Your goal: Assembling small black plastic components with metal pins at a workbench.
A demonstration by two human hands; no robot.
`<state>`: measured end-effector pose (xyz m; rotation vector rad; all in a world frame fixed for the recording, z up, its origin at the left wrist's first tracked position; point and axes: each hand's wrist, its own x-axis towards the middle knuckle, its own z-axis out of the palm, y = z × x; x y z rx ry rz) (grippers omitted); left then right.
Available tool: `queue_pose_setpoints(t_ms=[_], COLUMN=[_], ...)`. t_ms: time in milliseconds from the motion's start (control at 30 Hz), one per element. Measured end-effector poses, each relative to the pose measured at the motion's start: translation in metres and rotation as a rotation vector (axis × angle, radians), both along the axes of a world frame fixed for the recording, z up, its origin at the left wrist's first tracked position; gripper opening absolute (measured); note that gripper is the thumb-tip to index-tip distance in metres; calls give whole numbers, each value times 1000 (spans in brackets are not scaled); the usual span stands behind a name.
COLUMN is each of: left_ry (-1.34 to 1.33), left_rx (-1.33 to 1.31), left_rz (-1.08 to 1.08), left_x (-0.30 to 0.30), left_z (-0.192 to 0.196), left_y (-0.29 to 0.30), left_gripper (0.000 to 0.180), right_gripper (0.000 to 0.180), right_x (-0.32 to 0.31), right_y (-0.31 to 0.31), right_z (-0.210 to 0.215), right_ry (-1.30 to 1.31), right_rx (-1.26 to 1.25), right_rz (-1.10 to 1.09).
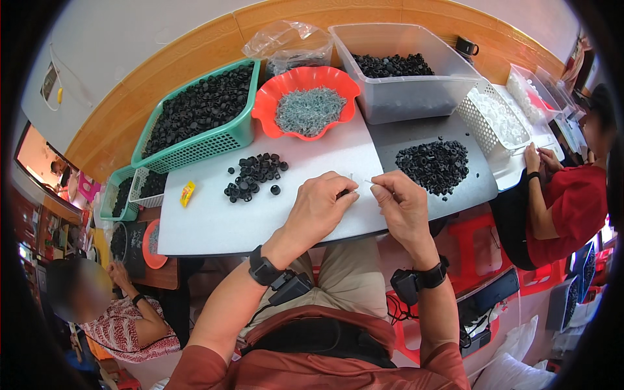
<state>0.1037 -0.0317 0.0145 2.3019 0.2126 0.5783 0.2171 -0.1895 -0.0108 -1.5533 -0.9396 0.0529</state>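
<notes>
One yellow packet (pixel 187 194) left of hands (pixel 317 203)

A yellow packet (pixel 187 194) lies on the white sheet's left part, and a black mug (pixel 465 47) stands behind the clear tub, near the wood panelling (pixel 188 49). At right, a co-worker in a red shirt (pixel 576 205) sits beside a white basket (pixel 484 123) of white pieces; at left sits another in a patterned top (pixel 133 341). White bags (pixel 510 374) lie at lower right.
</notes>
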Motion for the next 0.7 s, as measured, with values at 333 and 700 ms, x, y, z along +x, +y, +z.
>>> queue_pose_setpoints(t_ms=[333, 700], left_ry=[-11, -81], left_rx=[-360, -964], left_rz=[103, 41], left_x=[-17, -34], left_z=[-3, 2], left_y=[7, 9], left_gripper=[19, 21], right_gripper=[9, 10], right_x=[0, -14], right_y=[-1, -3], right_z=[-1, 11], right_ry=[19, -76], right_rx=[35, -17], right_rz=[-6, -20])
